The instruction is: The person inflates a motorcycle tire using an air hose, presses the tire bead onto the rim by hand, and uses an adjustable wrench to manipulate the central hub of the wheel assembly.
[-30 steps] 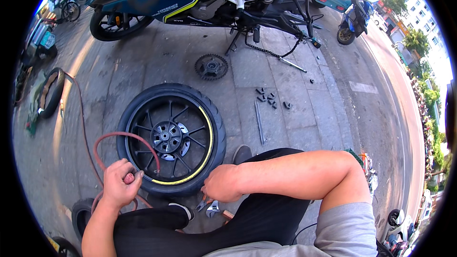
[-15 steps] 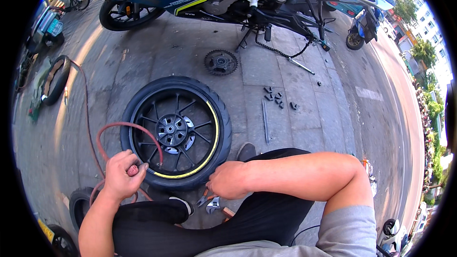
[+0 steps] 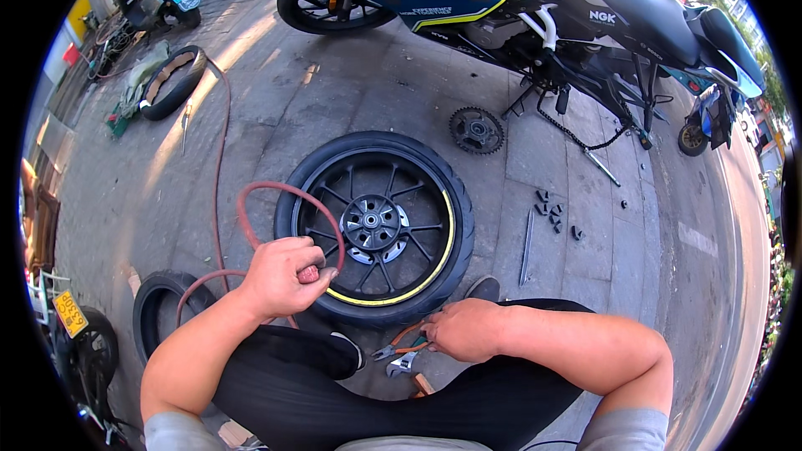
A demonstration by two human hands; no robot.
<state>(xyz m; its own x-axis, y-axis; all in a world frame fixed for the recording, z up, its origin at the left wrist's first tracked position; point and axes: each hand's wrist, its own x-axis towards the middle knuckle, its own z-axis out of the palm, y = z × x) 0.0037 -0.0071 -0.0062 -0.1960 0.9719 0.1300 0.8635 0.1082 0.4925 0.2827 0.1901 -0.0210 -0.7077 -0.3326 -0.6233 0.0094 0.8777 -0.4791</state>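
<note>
1. A black spoked wheel with a black tyre and a yellow rim stripe (image 3: 371,220) lies flat on the grey stone pavement (image 3: 409,75), in front of the person's knees.
2. The left hand (image 3: 282,278) is closed in a fist, its grip tight around a rough pinkish-red piece (image 3: 308,274) whose end shows beside the thumb. A dull red rubber hose (image 3: 284,185) loops over the wheel's left side and down behind this hand.
3. The left forearm reaches up and inward from the lower left.
4. The right hand (image 3: 464,330) is back-up with curled fingers, at the orange handles of metal pliers (image 3: 389,351); whether its grip is closed on them cannot be told.
5. The right elbow is bent, the forearm running inward.
6. A silver adjustable wrench (image 3: 401,366) lies just below the pliers.
7. Beyond the wheel lies a dark toothed sprocket (image 3: 476,130).
</note>
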